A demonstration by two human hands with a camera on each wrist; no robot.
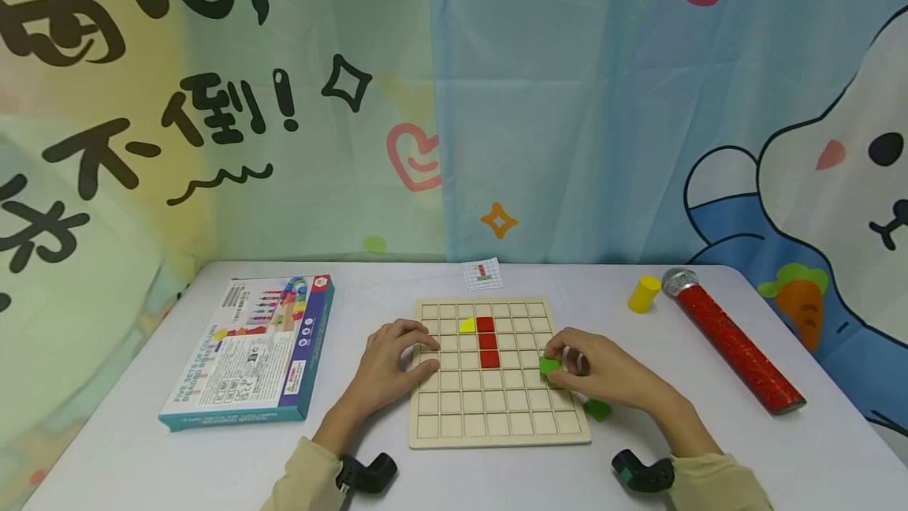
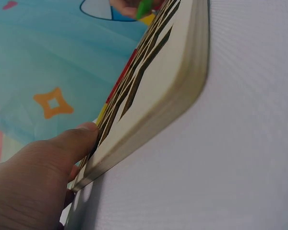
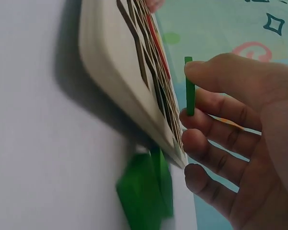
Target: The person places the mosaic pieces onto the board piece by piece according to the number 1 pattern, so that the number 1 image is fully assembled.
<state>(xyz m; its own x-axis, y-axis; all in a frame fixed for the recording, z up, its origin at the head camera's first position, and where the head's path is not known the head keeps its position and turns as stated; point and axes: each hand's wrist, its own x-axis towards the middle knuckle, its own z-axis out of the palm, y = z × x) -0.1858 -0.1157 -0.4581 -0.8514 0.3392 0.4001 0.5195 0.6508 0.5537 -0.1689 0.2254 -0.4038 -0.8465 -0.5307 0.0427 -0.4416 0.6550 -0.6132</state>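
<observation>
A pale wooden grid board [image 1: 500, 423] lies in the middle of the table. Three red square tiles [image 1: 486, 341] form a column in its upper part, with a yellow tile [image 1: 467, 326] with a slanted side left of the top one. My left hand [image 1: 386, 361] holds the board's left edge, the thumb [image 2: 74, 141] on its top face in the left wrist view. Over the board's right edge, my right hand [image 1: 610, 369] pinches a green tile [image 3: 190, 88] between thumb and fingers. Loose green tiles [image 1: 597, 410] lie beside the board, below that hand.
A small card with a grid picture [image 1: 483, 274] lies behind the board. At left is a printed box [image 1: 244, 353]. A yellow cylinder [image 1: 643, 295] and a long red glittery tube with a silver end [image 1: 738, 345] are at right. A curtain [image 1: 525, 101] hangs behind the table.
</observation>
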